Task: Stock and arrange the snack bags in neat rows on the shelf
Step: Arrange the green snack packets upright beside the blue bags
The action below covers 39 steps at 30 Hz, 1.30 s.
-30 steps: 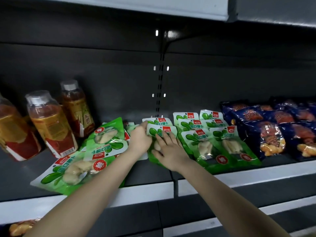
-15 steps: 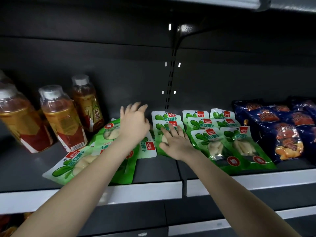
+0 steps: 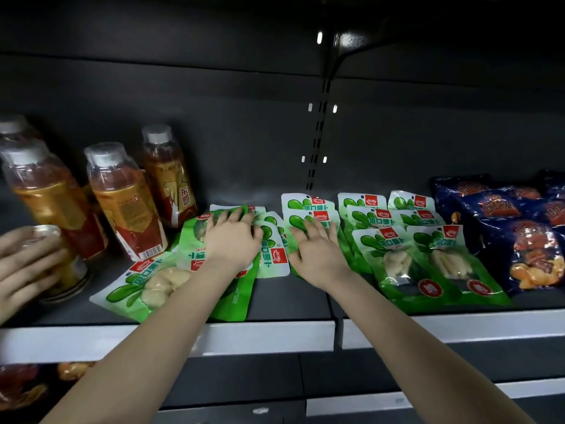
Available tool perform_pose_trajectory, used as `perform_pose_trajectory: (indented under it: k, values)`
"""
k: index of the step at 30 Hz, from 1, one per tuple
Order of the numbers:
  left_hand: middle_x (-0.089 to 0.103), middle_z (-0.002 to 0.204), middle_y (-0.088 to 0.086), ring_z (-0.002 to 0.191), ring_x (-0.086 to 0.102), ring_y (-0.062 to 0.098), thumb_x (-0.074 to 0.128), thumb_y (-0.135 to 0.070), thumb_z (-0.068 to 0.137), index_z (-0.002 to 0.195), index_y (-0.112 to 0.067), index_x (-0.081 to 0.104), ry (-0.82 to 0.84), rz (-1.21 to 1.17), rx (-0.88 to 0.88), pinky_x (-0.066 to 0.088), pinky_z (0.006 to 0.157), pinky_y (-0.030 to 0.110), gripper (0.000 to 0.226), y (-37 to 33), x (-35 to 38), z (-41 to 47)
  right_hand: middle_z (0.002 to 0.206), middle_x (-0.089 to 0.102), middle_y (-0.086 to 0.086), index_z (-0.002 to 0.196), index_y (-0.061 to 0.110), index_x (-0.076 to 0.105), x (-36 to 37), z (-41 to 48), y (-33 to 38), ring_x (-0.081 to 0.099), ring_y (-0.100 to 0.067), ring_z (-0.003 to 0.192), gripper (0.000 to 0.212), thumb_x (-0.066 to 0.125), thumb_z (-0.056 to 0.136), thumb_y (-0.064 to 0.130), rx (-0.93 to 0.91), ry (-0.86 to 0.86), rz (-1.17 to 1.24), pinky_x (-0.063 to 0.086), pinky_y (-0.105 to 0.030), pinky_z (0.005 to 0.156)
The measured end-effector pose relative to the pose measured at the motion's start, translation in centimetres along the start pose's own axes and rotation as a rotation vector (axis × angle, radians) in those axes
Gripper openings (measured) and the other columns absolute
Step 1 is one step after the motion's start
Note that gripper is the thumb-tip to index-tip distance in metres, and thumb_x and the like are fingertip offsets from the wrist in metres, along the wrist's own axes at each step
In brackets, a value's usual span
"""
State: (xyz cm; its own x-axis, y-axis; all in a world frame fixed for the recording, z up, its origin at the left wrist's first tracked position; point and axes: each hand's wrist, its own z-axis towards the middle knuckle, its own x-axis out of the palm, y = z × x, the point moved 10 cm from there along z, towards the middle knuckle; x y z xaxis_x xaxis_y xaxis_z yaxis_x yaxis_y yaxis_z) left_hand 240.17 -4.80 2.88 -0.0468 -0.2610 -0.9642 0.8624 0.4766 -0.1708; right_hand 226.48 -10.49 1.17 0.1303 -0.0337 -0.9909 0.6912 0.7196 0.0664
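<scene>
Green snack bags lie on the dark shelf (image 3: 290, 301). My left hand (image 3: 232, 240) rests flat with spread fingers on a loose, crooked pile of green bags (image 3: 195, 240) left of centre. One more loose green bag (image 3: 146, 286) lies slanted near the shelf's front edge. My right hand (image 3: 315, 249) presses flat on the front bag of a row of green bags (image 3: 305, 206) at the centre. Two tidy rows of green bags (image 3: 394, 255) lie just to its right.
Tall tea bottles (image 3: 122, 203) stand at the left of the shelf. Another person's hand (image 3: 21, 264) holds a can (image 3: 61, 270) at the far left. Dark blue snack bags (image 3: 519, 240) fill the right end. A white shelf lip (image 3: 269, 335) runs along the front.
My left hand has come down from above the shelf onto the loose pile of bags. Another person's hand with a can has appeared at the far left. My right hand stays on its row.
</scene>
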Motion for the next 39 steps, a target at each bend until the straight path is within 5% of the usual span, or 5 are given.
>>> perform_pose_trajectory:
  k: [11, 14, 21, 29, 39]
  values:
    - [0.048, 0.138, -0.002, 0.128, 0.041, 0.025, 0.040, -0.032, 0.093, 0.121, -0.022, 0.056, -0.071, -0.192, -0.014, 0.020, 0.113, 0.044, 0.034, 0.4, -1.2, 0.0, 0.132, 0.052, -0.006, 0.117, 0.006, 0.060, -1.6, 0.6, 1.5, 0.043, -0.021, 0.127, 0.037, 0.058, 0.092, 0.033, 0.105, -0.031, 0.506, 0.022, -0.038, 0.114]
    - [0.054, 0.130, -0.002, 0.120, 0.047, 0.026, 0.043, -0.027, 0.092, 0.107, -0.021, 0.064, -0.152, -0.351, -0.037, 0.025, 0.110, 0.042, 0.026, 1.2, -2.8, 0.4, 0.109, 0.066, -0.005, 0.108, 0.010, 0.060, -2.9, 0.6, 1.5, 0.059, -0.017, 0.101, 0.022, 0.060, 0.092, 0.024, 0.120, -0.086, 0.697, 0.047, -0.029, 0.087]
    - [0.056, 0.129, -0.003, 0.121, 0.048, 0.025, 0.046, -0.027, 0.093, 0.115, -0.025, 0.061, -0.230, -0.418, 0.090, 0.025, 0.111, 0.044, 0.027, 0.1, -6.6, 0.7, 0.062, 0.055, 0.011, 0.081, 0.017, 0.066, -9.5, -0.1, -0.7, 0.048, -0.006, 0.045, 0.031, 0.044, 0.090, -0.003, 0.102, -0.470, 0.702, 0.034, -0.012, 0.045]
    - [0.046, 0.141, -0.002, 0.131, 0.040, 0.012, 0.059, -0.029, 0.091, 0.142, -0.016, 0.035, -0.004, -0.782, 0.231, 0.026, 0.106, 0.020, 0.058, -4.1, -6.9, 0.3, 0.070, 0.058, 0.019, 0.090, 0.027, 0.065, -13.9, -1.0, -2.0, 0.045, 0.002, 0.051, 0.030, 0.046, 0.098, 0.006, -0.086, -0.387, 0.882, 0.032, -0.011, 0.050]
    - [0.055, 0.071, 0.002, 0.062, 0.054, 0.012, 0.070, -0.015, 0.083, 0.077, -0.014, 0.051, 0.404, -1.001, -0.025, 0.049, 0.046, 0.022, 0.020, -6.7, 0.4, -1.3, 0.094, 0.070, 0.002, 0.100, 0.022, 0.066, -10.9, -1.4, -5.7, 0.063, -0.014, 0.072, 0.021, 0.048, 0.097, 0.012, 0.113, -0.365, 0.407, 0.054, -0.034, 0.066]
